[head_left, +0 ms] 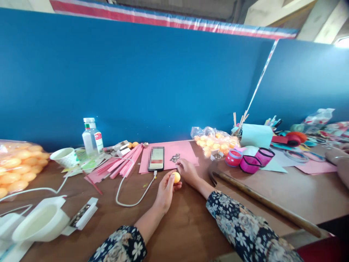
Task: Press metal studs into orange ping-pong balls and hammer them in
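Note:
My left hand [167, 190] is closed around an orange ping-pong ball [177, 177], held between thumb and fingers above the brown table. Just right of it, my right hand [188, 171] reaches to a small pile of shiny metal bits [175, 157] on a sheet of pink paper [181, 148]. Its fingertips are drawn together at the near edge of the pile; whether a bit is between them is too small to see. Left of the pile a phone [156, 158] lies on the paper, with a white cable [136, 205] plugged into it.
A wooden-handled hammer [261, 198] lies right of my forearm. Bags of orange balls [214, 142] stand behind it and at far left [19, 165]. Pink strips [120, 163], a clear bottle [92, 138], a paper cup [64, 157] and a white bowl [40, 222] are leftward. Another person's hand [338, 156] rests at right.

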{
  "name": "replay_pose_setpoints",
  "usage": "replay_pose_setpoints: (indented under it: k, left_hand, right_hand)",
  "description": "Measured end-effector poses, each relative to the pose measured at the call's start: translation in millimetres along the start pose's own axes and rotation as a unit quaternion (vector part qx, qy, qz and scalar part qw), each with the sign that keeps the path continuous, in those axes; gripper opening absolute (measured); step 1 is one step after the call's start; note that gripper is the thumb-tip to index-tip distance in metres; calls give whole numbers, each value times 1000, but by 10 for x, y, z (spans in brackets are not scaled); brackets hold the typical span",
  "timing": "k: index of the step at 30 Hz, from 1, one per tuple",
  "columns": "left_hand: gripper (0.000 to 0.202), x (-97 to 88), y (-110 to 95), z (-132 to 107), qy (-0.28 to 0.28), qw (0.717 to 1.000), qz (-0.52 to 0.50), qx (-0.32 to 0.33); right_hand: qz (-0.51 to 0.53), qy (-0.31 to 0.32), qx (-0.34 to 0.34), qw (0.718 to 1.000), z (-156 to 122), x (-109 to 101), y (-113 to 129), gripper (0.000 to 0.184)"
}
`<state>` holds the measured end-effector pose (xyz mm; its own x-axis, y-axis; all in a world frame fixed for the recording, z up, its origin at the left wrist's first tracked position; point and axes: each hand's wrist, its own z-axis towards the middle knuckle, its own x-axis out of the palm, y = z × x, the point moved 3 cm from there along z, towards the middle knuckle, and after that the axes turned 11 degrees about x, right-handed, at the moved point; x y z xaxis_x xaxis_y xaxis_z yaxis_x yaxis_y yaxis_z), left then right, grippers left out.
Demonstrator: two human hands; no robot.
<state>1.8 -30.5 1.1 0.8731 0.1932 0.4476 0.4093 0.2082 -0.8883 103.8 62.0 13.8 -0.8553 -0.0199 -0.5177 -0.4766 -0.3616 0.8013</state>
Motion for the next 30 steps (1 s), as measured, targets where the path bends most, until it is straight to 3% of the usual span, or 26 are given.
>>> replay_pose_setpoints:
  k: [7, 14, 23, 30]
  left_hand:
    - [44, 9, -85, -8, 17, 999, 28, 38]
    - [38, -195, -279, -55, -5, 992, 68, 106]
    - [43, -227, -218, -78, 1, 988, 92, 120]
    - [41, -238, -194, -79, 10, 980, 131, 151]
  right_hand:
    - [53, -5, 42, 998, -124, -22, 59, 17]
    - [122, -9, 63, 991, -444, -24, 178, 16]
    - [194, -35, 49, 979, -651, 37, 226, 18]
    - [206, -12, 24, 978, -720, 29, 264, 16]
